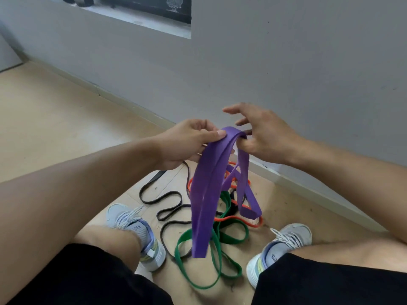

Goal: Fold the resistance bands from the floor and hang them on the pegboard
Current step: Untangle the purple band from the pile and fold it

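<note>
While left hand (187, 143) pinches top fold of wide purple rubber resistance band (206, 194) — loops dangling above wooden floor (55, 119) — right hand (262, 137) touches fold, fingers spread. Green band (211, 267), orange band (240, 220), thin black band (163, 198) tangled on floor between grey sneakers (136, 227).

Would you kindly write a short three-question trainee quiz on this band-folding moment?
1. True or false: the purple band lies flat on the floor.
2. Which hand pinches its top fold? A) left hand B) neither
3. Fill in: under it, beside the orange band and black band, lies the ___ band.
Key: 1 false, it hangs from the hands; 2 A, while the right hand touches the fold; 3 green.
</note>
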### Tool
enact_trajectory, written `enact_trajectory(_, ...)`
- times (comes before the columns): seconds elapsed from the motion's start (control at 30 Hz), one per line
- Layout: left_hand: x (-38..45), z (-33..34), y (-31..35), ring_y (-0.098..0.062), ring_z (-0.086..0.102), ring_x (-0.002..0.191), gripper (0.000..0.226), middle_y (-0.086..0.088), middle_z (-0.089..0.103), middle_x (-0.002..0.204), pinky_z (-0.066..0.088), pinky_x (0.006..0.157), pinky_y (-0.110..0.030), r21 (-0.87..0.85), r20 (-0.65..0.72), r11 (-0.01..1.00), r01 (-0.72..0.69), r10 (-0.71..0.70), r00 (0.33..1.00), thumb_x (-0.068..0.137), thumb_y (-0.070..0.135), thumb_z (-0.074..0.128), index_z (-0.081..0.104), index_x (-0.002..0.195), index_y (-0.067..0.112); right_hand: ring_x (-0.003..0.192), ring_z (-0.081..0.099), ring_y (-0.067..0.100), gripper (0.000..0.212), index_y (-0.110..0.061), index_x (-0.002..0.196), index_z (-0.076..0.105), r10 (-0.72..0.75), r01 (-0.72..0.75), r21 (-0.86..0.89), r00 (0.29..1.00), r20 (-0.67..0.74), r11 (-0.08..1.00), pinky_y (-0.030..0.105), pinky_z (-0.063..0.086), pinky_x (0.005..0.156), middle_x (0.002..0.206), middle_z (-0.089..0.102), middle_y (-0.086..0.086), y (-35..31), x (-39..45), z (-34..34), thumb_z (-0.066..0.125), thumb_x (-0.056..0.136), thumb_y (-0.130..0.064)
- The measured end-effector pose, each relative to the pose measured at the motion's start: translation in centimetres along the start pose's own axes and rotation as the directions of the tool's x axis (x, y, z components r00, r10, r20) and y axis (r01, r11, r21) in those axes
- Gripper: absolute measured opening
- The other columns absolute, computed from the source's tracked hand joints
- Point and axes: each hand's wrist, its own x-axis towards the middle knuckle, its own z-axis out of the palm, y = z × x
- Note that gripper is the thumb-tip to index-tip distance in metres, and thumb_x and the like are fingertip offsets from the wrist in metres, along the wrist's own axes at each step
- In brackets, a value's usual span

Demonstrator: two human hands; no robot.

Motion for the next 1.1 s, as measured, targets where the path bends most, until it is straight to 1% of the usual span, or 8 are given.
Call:
enact_trajectory(0.2,0.0,-0.2,0.6,-0.054,0.058,0.122,0.017,-0.033,0.061,0.131,0.046,0.107,-0.061,-0.181,-0.09,0.983,-0.019,0.003,0.996,0.103,0.023,0.057,0.051,0.111,0.009,0.071,0.07,0.008,0.013,-0.022,0.087,0.073,0.131,-0.119,0.06,0.957,-0.26,0.991,0.023,0.054,0.065,0.076,0.072,-0.01,-0.3,0.2,0.0,0.082,0.085,-0.03)
enact_trajectory(0.4,-0.3,0.8,1.0,-0.04,0.067,0.1,0.016,-0.032,0.065,0.126,0.055,0.094,-0.053,-0.221,-0.175,0.973,-0.065,0.026,0.984,0.105,0.02,0.053,0.049,0.091,0.014,0.08,0.074,0.01,0.02,-0.027,0.1,0.084,0.124,-0.134,-0.007,0.939,-0.321,0.991,0.022,0.052,0.065,0.089,0.081,-0.008,-0.7,-0.1,0.0,0.077,0.089,-0.043)
enact_trajectory(0.53,0.0,1.0,1.2,-0.029,0.071,0.082,0.019,-0.017,0.072,0.098,0.059,0.086,-0.048,-0.305,-0.166,0.949,-0.076,0.026,0.986,0.107,0.019,0.048,0.051,0.09,0.012,0.082,0.074,0.009,0.022,-0.033,0.099,0.084,0.121,-0.154,-0.047,0.903,-0.412,0.987,0.021,0.043,0.06,0.088,0.081,-0.011,-0.9,-0.1,0.0,0.073,0.09,-0.05)
enact_trajectory(0.63,0.2,1.2,1.2,-0.028,0.071,0.083,0.022,-0.016,0.071,0.102,0.061,0.084,-0.045,-0.387,-0.137,0.92,-0.055,0.002,0.991,0.108,0.018,0.044,0.062,0.102,0.006,0.081,0.074,0.011,0.022,-0.032,0.098,0.084,0.125,-0.156,-0.037,0.893,-0.433,0.987,0.026,0.05,0.064,0.087,0.081,-0.01,-0.6,0.1,0.2,0.073,0.089,-0.049)
enact_trajectory(0.8,0.3,0.3,1.4,-0.028,0.072,0.088,0.036,-0.018,0.07,0.109,0.063,0.077,-0.036,-0.471,-0.126,0.882,0.004,-0.072,0.989,0.109,0.022,0.039,0.059,0.129,0.0,0.085,0.075,0.012,0.017,-0.025,0.091,0.08,0.15,-0.127,0.085,0.916,-0.372,0.988,0.029,0.055,0.073,0.088,0.08,-0.005,0.4,0.0,0.8,0.076,0.089,-0.041)
enact_trajectory(0.93,-0.1,-0.6,0.9,-0.02,0.075,0.077,0.038,-0.007,0.078,0.09,0.062,0.072,-0.032,-0.308,-0.18,0.95,0.049,-0.109,0.978,0.11,0.027,0.035,0.063,0.117,0.002,0.085,0.067,0.029,0.015,-0.034,0.08,0.041,-0.013,0.077,0.237,0.966,-0.26,0.969,0.043,0.053,0.079,0.091,0.074,0.01,-0.2,-0.4,0.4,0.056,0.084,-0.033)
enact_trajectory(1.03,-0.5,-0.8,0.2,-0.02,0.076,0.071,0.028,-0.007,0.079,0.083,0.062,0.074,-0.036,-0.19,-0.168,0.981,0.044,-0.077,0.983,0.11,0.024,0.04,0.061,0.107,0.004,0.068,0.05,0.032,0.015,-0.022,0.077,0.043,-0.114,0.166,0.272,0.973,-0.199,0.948,0.05,0.049,0.067,0.076,0.058,0.015,-1.2,-0.6,0.1,0.058,0.078,-0.023)
enact_trajectory(1.1,-0.4,-0.6,-0.2,-0.024,0.077,0.075,0.023,-0.01,0.078,0.083,0.063,0.077,-0.038,-0.147,-0.157,0.989,0.023,-0.046,0.987,0.108,0.019,0.047,0.062,0.097,0.006,0.069,0.054,0.039,0.019,-0.018,0.078,0.047,-0.15,0.186,0.377,0.981,-0.123,0.907,0.054,0.05,0.065,0.078,0.06,0.019,-2.2,-0.5,-0.1,0.066,0.078,-0.016)
